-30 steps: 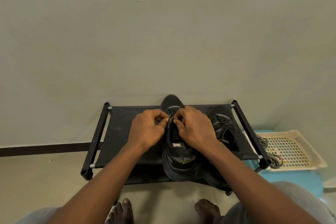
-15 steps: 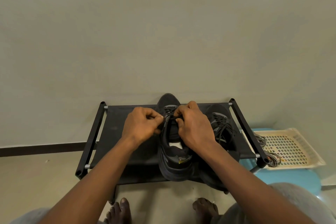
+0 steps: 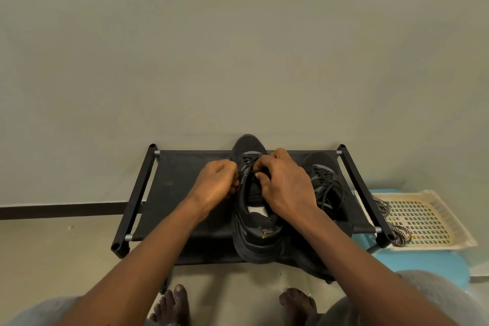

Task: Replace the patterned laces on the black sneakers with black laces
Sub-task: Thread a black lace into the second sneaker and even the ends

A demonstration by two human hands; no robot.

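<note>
Looks like a room in a home, perhaps a corner near the entry. Suggested by a low black shoe rack (image 3: 180,193) with a fabric shelf, set on a plain pale floor (image 3: 53,251) against a bare painted wall (image 3: 238,47) with a dark skirting strip (image 3: 60,209). Suggested also by two black sneakers (image 3: 258,246) on the rack, a cream plastic tray (image 3: 460,230) on a blue stool (image 3: 423,264) just beside it, patterned laces (image 3: 401,234) over the tray edge, and bare feet (image 3: 172,304) on the floor.
</note>
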